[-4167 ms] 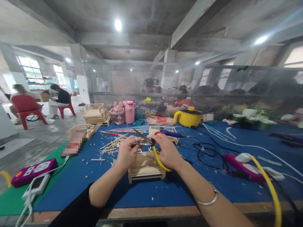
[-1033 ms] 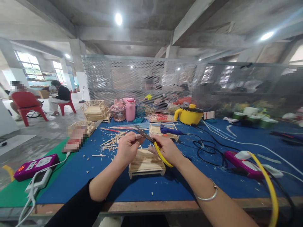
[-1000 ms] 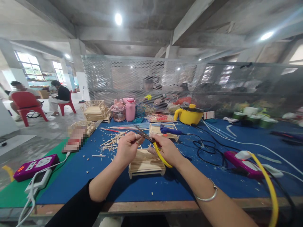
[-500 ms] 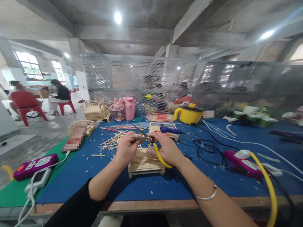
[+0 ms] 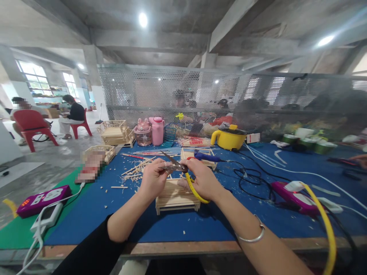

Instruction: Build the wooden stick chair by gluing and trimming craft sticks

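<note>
My right hand [image 5: 205,178] is closed around the scissors [image 5: 183,167], whose yellow-wrapped handle loops below the palm. Their blades are parted and point left. Beside the blades, my left hand [image 5: 153,178] pinches something too small to make out. Below both hands stands a small bench-like frame of pale wooden sticks [image 5: 177,198], partly covered by them. A blue glue gun [image 5: 208,157] lies behind my right hand, near another stick frame [image 5: 183,154].
Loose sticks and offcuts [image 5: 133,172] litter the blue mat. Behind are a pink thermos [image 5: 157,131], a yellow pot [image 5: 231,138] and a perforated metal screen [image 5: 160,88]. Cables run right to a purple power strip [image 5: 296,198]. A co-worker's hand [image 5: 361,160] shows at the right edge.
My hands and the scissors stay in nearly the same place. At the far right edge, a co-worker's hand has come into view near a dark tool.
</note>
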Demonstrator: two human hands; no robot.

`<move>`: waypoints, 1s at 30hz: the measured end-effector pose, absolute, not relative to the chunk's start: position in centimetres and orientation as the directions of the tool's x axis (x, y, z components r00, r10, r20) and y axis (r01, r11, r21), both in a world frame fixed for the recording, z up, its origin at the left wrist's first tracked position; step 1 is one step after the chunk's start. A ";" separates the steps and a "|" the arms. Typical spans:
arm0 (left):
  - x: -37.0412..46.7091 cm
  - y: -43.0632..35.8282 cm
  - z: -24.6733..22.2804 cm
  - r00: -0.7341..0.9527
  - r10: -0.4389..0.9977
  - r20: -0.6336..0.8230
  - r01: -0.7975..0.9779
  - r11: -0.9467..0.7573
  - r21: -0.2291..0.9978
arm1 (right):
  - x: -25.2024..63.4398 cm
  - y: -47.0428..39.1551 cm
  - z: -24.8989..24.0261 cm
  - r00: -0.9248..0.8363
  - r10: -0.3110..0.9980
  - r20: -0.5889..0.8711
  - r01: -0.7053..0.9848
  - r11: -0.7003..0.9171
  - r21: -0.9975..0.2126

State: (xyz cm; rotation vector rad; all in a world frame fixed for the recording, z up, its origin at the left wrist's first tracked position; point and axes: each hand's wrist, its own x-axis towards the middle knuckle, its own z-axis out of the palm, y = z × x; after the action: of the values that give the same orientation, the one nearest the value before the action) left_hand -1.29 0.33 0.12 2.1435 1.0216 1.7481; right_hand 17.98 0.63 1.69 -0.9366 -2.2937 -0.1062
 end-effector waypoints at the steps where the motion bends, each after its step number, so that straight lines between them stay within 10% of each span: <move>1: -1.3 0.3 0.1 0.066 0.610 0.790 0.388 -0.745 0.542 | 18.0 0.6 1.7 -0.536 0.601 0.593 0.650 0.742 -0.165; 21: -1.2 0.5 0.0 0.069 0.640 0.765 0.343 -0.736 0.584 | 18.2 1.1 1.0 -0.470 0.648 0.599 0.668 0.705 -0.238; 30: -0.9 0.9 -0.4 -0.008 0.823 0.568 0.108 -0.564 0.819 | 18.2 1.5 1.0 -0.352 0.742 0.570 0.675 0.624 -0.395</move>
State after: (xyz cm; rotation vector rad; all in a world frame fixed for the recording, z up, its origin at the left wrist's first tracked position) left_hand -0.86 0.87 -0.41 1.7057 0.9683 1.6250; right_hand 18.19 1.49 0.97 -1.1062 -2.1056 0.1165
